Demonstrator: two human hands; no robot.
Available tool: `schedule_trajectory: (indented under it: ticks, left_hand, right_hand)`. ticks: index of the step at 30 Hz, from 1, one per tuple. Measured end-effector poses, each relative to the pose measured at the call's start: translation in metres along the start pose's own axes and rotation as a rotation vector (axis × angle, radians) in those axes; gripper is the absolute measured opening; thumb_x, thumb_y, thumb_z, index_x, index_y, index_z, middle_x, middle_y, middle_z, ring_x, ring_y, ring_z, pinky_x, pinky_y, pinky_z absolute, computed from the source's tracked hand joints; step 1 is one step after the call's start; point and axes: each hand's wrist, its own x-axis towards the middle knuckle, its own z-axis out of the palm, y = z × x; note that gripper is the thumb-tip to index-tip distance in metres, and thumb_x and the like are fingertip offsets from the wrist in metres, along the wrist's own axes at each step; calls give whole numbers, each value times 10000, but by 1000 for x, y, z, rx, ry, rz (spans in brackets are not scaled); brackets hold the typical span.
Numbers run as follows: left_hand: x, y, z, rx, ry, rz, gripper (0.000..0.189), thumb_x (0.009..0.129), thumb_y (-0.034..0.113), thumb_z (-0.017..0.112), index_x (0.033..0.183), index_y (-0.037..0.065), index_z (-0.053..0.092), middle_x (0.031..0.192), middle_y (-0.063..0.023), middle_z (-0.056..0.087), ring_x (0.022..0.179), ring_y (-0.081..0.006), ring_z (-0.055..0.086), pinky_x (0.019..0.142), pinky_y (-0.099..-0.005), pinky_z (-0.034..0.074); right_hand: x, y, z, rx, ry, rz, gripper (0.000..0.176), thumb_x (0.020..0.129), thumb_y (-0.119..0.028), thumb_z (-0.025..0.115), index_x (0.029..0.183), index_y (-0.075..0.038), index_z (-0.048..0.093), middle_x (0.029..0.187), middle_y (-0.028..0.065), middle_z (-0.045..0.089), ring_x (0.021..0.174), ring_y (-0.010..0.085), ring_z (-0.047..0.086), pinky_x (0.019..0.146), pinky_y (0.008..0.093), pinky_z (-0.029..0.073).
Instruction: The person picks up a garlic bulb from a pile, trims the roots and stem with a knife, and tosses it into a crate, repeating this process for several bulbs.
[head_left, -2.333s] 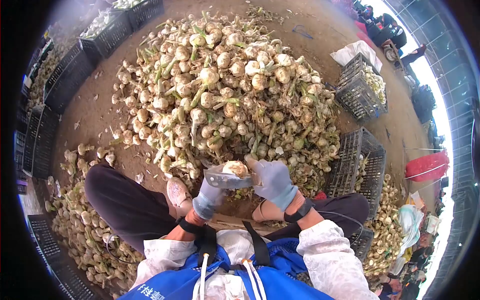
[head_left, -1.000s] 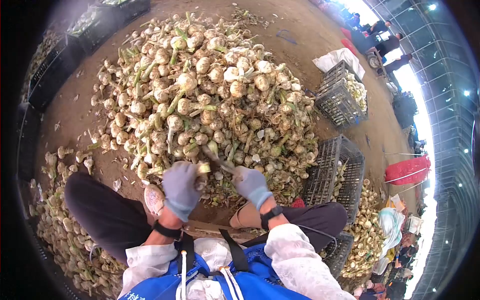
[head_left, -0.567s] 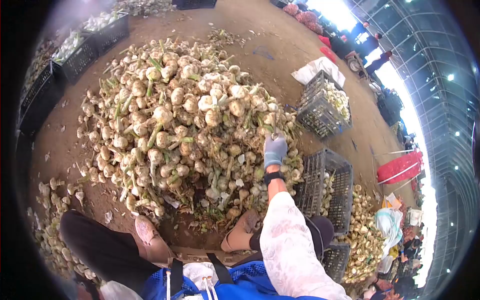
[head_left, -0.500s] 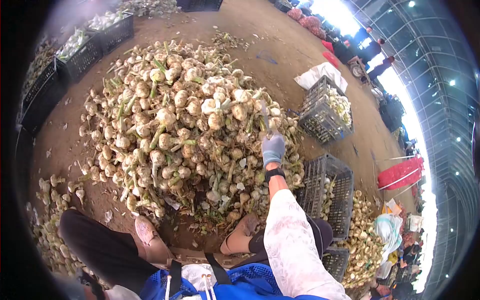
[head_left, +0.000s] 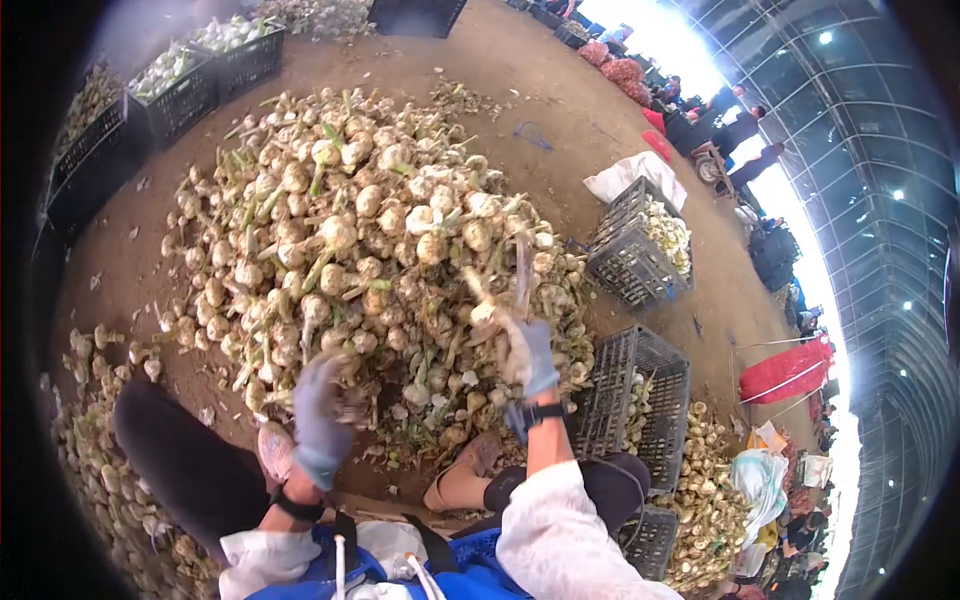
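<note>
A large pile of garlic bulbs [head_left: 338,232] with stems spreads on the ground in front of me. My right hand [head_left: 530,357], in a grey glove, is closed over the pile's right side. From it a knife [head_left: 523,268] points away from me, its blade upright in view. At the same hand's fingertips is a pale garlic bulb [head_left: 483,314], its stem pointing up and left. My left hand [head_left: 322,418], also gloved, is raised at the near edge of the pile above my shoe. Motion smears its fingers, so I cannot tell what they hold.
Close on my right stands a black crate [head_left: 655,400] with some garlic inside; another crate [head_left: 625,262] of garlic is farther off. Loose garlic [head_left: 715,500] lies beyond the near crate. Filled crates [head_left: 180,105] line the far left. People [head_left: 745,130] are in the distance.
My left hand has come up into view at the pile's near edge. My right hand has drawn back toward me with the knife, and a garlic bulb now shows at its fingers.
</note>
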Motion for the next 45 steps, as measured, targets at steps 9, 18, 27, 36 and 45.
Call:
schedule_trajectory:
  ticks: [9, 18, 27, 36, 45]
  left_hand:
    - [-22, -16, 0, -544, -253, -331, 392, 703, 61, 669, 1070, 35, 533, 945, -116, 607, 899, -258, 580, 826, -334, 440]
    - [-34, -27, -11, -499, -258, -493, 438, 746, -27, 631, 1156, -27, 480, 979, -56, 615, 869, -96, 571, 756, -241, 478]
    - [-43, -29, -6, -699, -385, -503, 440, 681, 95, 709, 1062, -34, 530, 891, -39, 607, 808, -93, 554, 727, -248, 468]
    - [-51, -34, -4, -417, -540, -454, 401, 677, 30, 627, 1068, -27, 556, 870, -101, 627, 820, -207, 603, 770, -299, 471]
    - [-35, -28, -19, -371, -292, -317, 255, 601, 71, 759, 806, 37, 612, 747, -76, 618, 719, -219, 563, 719, -303, 426]
  right_hand:
    - [-94, 70, 83, 1, -383, -129, 277, 825, -290, 635, 971, -55, 647, 576, 21, 538, 472, 119, 499, 439, 277, 379]
    - [-135, 27, 84, -1211, -207, -1060, 336, 729, -203, 626, 1034, -67, 585, 730, 81, 586, 588, 248, 589, 506, 351, 443]
    - [-127, 38, 78, -1168, -233, -1165, 313, 673, -172, 612, 960, -57, 561, 673, 51, 527, 537, 224, 554, 511, 345, 415]
    - [-101, 56, 48, -1081, -304, -1170, 400, 641, -122, 602, 1033, -49, 576, 827, 78, 590, 569, 251, 550, 521, 342, 431]
    - [-63, 82, 30, -789, -137, -408, 246, 752, -257, 617, 872, -54, 689, 743, 156, 657, 646, 294, 646, 569, 342, 505]
